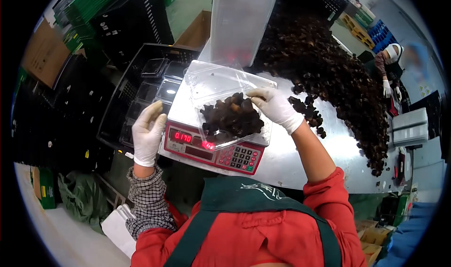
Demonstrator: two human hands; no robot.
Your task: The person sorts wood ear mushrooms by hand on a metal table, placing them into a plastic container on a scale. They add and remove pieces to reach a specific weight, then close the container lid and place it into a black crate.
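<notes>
A clear plastic clamshell box [206, 98] lies with its lid raised on the white pan of a red digital scale [213, 153]. Dark, wrinkled pieces that look like wood ear mushrooms [232, 119] are heaped in the box. The scale's red display reads 0.170. My right hand [277, 109], in a white glove, has its fingers pressed together at the box's right edge, beside the heap; what lies between the fingertips is hidden. My left hand [148, 134], also gloved, hovers left of the scale, fingers curled and apart from the thumb, holding nothing.
A black crate [107, 121] with several clear boxes [167, 89] stands left of the scale. A large mushroom pile [324, 55] covers the metal table's [300, 163] far and right side. A co-worker [387, 67] in white gloves stands beyond it. Black crates [61, 112] are stacked at left.
</notes>
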